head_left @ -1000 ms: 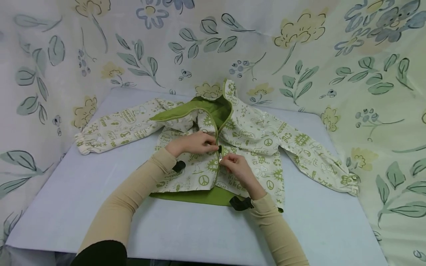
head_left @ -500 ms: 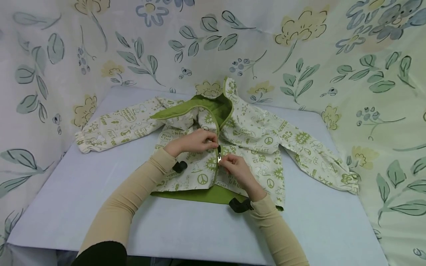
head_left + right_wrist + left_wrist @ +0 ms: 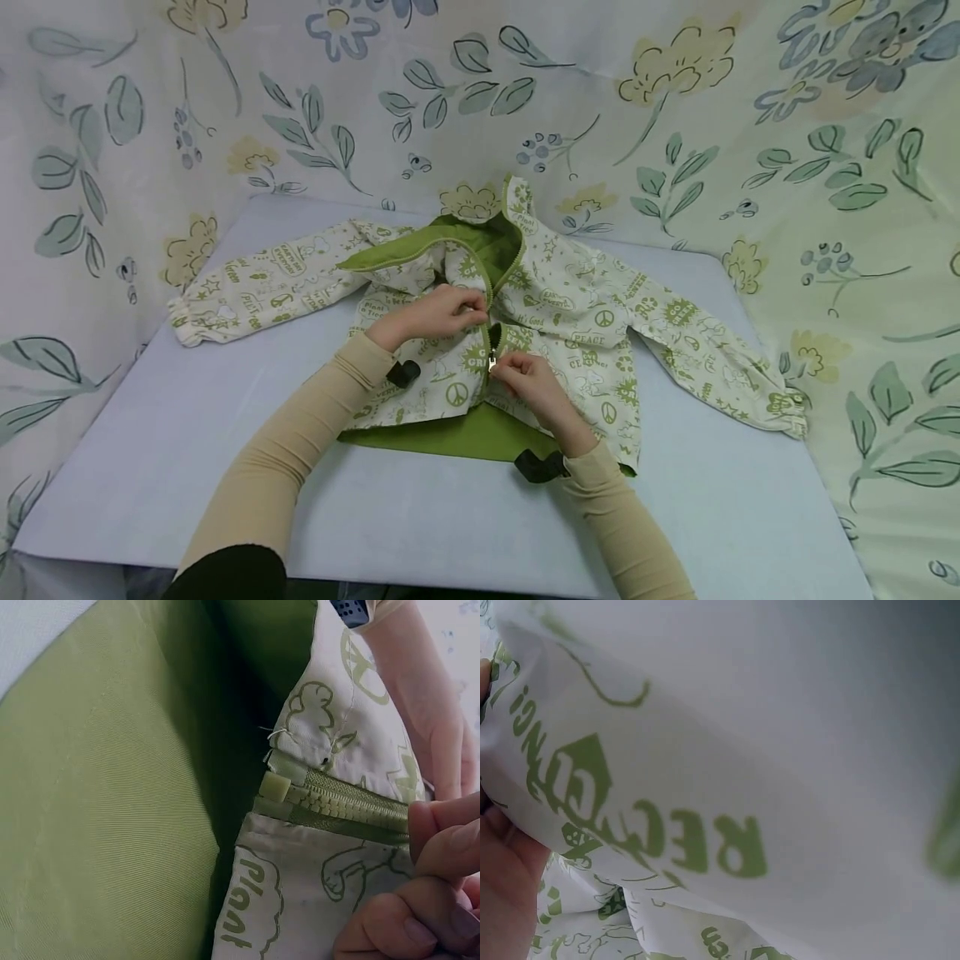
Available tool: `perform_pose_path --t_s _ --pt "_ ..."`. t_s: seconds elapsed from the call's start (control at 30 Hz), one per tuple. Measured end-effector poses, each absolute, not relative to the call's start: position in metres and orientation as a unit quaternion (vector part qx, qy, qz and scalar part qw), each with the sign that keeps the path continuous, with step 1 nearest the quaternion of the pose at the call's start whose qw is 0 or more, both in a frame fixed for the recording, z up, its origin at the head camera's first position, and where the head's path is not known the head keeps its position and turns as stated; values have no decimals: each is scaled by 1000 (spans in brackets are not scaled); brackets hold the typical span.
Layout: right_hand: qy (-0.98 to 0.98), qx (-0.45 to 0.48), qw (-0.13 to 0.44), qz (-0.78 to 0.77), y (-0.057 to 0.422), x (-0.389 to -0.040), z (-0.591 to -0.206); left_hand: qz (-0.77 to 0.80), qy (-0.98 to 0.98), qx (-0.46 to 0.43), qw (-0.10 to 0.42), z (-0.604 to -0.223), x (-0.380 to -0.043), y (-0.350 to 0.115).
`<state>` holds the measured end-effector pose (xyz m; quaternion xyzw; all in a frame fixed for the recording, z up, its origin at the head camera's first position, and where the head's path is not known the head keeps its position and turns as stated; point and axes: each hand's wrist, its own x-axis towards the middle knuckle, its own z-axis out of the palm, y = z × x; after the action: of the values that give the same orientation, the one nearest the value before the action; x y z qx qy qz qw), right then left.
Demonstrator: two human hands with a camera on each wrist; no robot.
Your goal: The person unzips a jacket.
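Note:
A child-sized white jacket (image 3: 442, 383) with green print and green lining lies front up, sleeves spread. Its green zipper (image 3: 337, 806) is joined at the bottom end in the right wrist view. My right hand (image 3: 531, 382) pinches the small metal zipper pull (image 3: 492, 363) partway up the front. Just above and to the left, my left hand (image 3: 442, 312) grips the jacket's front edge with curled fingers. In the left wrist view, raised printed cloth (image 3: 660, 780) covers most of that hand. A dark gap (image 3: 495, 335) shows between the front edges above the pull.
The jacket lies on a table with a white cover (image 3: 420, 517). A floral cloth (image 3: 465, 83) hangs behind and at both sides. The hood (image 3: 465, 237) is folded open at the top, and black bands (image 3: 540, 467) sit at both wrists.
My left hand has shifted slightly up and left. The dark gap above the pull has widened, and the front hem has lifted at the middle. My right hand keeps its pinch, barely moved.

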<state>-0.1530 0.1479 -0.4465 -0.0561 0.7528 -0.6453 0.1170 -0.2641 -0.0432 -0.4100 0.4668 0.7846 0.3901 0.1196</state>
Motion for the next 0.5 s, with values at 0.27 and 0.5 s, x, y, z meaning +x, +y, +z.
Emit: perform_pose_path --t_s 0.27,0.5 --pt "765 -49 127 -630 149 -150 -446 401 798 438 105 -412 -267 -45" --pt "770 -58 129 -622 150 -148 -448 415 798 423 106 -410 -267 -47"
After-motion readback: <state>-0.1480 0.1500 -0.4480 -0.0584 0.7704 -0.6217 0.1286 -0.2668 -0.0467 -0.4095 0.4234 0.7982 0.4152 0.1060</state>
